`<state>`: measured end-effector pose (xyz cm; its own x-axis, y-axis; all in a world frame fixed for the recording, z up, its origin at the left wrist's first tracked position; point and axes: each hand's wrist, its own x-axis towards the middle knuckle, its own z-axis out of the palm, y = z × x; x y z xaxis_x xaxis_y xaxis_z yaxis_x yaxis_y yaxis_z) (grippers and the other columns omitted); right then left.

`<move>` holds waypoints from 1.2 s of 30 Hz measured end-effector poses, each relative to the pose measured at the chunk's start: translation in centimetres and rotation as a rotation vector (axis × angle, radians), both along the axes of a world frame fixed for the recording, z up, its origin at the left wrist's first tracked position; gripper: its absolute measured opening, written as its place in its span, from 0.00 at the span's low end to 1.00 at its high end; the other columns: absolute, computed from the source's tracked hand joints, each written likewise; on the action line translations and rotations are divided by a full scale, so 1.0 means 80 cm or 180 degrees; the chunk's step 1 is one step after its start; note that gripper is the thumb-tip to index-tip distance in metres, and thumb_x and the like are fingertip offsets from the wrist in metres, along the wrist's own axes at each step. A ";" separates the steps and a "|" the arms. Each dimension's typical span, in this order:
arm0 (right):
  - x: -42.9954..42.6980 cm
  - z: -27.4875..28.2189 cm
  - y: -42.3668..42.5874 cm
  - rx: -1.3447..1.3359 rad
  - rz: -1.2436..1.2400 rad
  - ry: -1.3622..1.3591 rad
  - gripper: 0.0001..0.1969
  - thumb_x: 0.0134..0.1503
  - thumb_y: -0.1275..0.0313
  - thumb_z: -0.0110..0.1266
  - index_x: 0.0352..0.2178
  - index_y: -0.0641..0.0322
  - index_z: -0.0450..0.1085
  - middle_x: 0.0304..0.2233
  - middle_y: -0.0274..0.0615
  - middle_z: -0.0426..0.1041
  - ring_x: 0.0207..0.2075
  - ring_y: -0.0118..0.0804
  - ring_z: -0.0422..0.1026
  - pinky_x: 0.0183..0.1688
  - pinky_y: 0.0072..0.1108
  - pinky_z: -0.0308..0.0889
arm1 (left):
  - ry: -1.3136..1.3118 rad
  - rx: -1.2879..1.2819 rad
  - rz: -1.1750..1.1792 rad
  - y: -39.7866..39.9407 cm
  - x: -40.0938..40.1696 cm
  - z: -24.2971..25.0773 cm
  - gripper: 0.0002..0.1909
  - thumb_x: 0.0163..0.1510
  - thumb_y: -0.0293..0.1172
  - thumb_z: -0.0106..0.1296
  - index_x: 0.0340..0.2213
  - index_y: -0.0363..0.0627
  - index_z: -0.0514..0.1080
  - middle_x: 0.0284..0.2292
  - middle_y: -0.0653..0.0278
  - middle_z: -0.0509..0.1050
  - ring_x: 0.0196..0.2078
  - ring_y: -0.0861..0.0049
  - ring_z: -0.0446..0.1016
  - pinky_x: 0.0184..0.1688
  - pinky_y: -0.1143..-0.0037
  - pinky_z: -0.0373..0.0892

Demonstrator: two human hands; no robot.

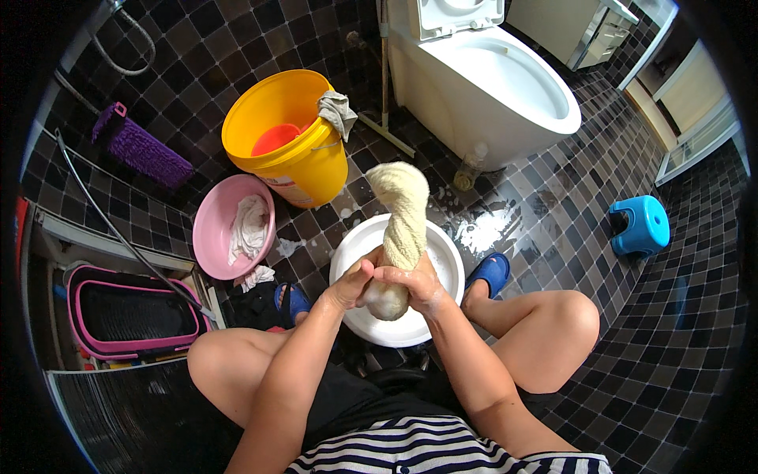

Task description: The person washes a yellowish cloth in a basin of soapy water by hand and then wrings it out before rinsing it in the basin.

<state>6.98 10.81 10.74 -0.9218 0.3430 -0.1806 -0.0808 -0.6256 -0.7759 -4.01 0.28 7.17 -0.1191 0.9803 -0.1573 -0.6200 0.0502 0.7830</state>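
Note:
A cream-coloured knitted cloth (405,228), wet and twisted like a rope, stands up from between my two hands, its top bent over to the left. My left hand (354,278) is against its lower left side, and my right hand (414,279) is wrapped round it from the right. A bunched end of the cloth, with some suds, bulges out below the fingers. Both wrists are wet. Under the hands is a round white basin (453,260); the hands and cloth hide much of its inside.
A pink basin (204,237) with white cloth and a yellow bucket (325,172) stand at the left. Beyond are a white toilet (474,101), a squeegee (388,136) and a clear bottle (468,169). A blue stool (642,222) stands right. The tiled floor is wet.

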 end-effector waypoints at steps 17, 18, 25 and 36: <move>-0.002 0.004 0.013 0.2200 -0.0493 -0.0755 0.12 0.41 0.73 0.63 0.27 0.65 0.68 0.23 0.37 0.70 0.26 0.29 0.69 0.31 0.22 0.65 | 0.2379 -0.0709 0.0365 0.006 0.050 -0.030 0.40 0.33 0.38 0.67 0.48 0.39 0.60 0.43 0.57 0.69 0.45 0.68 0.69 0.48 0.73 0.65; -0.006 0.008 0.008 0.2199 -0.0735 -0.0749 0.13 0.40 0.71 0.63 0.25 0.66 0.68 0.23 0.36 0.71 0.25 0.30 0.68 0.30 0.23 0.64 | 0.2555 -0.0799 0.0424 0.009 0.053 -0.032 0.39 0.34 0.38 0.67 0.47 0.40 0.60 0.42 0.56 0.69 0.45 0.67 0.69 0.47 0.72 0.66; -0.021 -0.014 0.005 0.3180 -0.0897 -0.1275 0.13 0.40 0.71 0.58 0.28 0.65 0.68 0.24 0.48 0.73 0.27 0.48 0.72 0.32 0.29 0.66 | 0.3253 -0.1039 0.0668 0.014 0.062 -0.062 0.30 0.34 0.40 0.64 0.39 0.40 0.67 0.37 0.54 0.72 0.41 0.64 0.72 0.43 0.70 0.67; -0.034 -0.041 -0.015 0.3087 -0.1310 -0.1901 0.17 0.42 0.72 0.55 0.36 0.67 0.66 0.30 0.58 0.73 0.35 0.56 0.72 0.38 0.33 0.66 | 0.4003 -0.2332 0.0266 0.026 0.058 -0.053 0.19 0.38 0.45 0.55 0.27 0.40 0.74 0.28 0.48 0.75 0.34 0.55 0.74 0.37 0.65 0.69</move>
